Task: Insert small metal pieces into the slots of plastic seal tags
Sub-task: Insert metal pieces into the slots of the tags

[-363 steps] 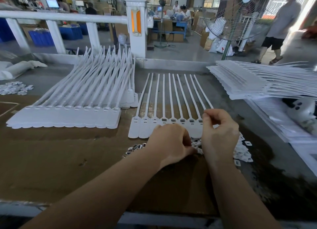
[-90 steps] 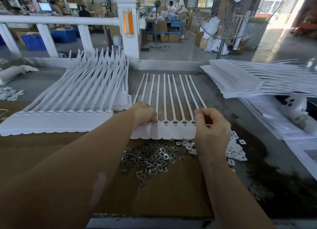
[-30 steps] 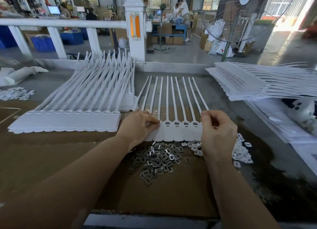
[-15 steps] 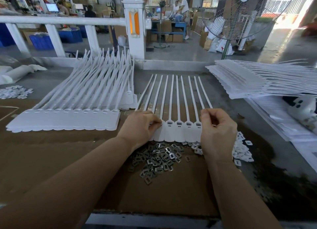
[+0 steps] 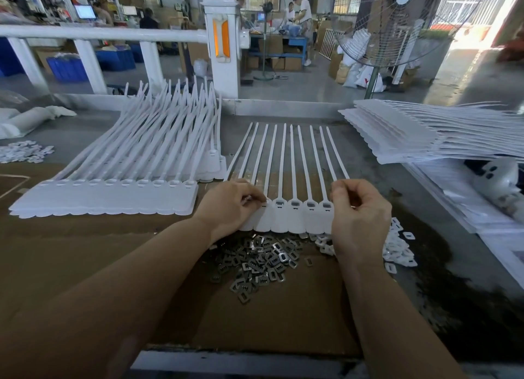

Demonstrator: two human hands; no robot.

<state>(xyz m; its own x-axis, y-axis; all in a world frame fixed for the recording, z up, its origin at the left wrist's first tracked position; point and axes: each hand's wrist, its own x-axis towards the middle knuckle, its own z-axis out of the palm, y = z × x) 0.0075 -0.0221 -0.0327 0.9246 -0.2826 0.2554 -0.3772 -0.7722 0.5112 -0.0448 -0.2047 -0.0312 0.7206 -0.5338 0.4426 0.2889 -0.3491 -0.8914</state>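
At the far left of the counter [image 5: 85, 134] lies a small scatter of white plastic bits [image 5: 24, 151], loose on the grey surface. Next comes a big stack of seal tags [image 5: 113, 197], heads lined up toward the person, tails fanned up and back toward the white railing [image 5: 99, 34]. A sheet of brown cardboard [image 5: 71, 251] covers the near part of the counter.

In the middle, one joined strip of seal tags [image 5: 295, 217] lies flat on the cardboard, its thin tails running straight away. The left hand [image 5: 229, 205] rests on the strip's left end, fingers curled and pinching at a tag head; whether a metal piece sits between the fingertips I cannot tell. Four heads between the hands show small dark slots at the top; whether metal is seated in them is too small to judge.

Just in front of the strip a loose heap of small metal pieces [image 5: 258, 262] lies on the cardboard, not in any box or tray.

The right hand [image 5: 358, 211] sits at the strip's right end, fingers curled, thumb and forefinger pinched together over the last head. Beside it lies a pile of small white caps [image 5: 399, 251], also loose.

Further right, another stack of tag strips [image 5: 411, 134] rests on a raised white surface. Beyond the counter stands a large fan [image 5: 397, 21].
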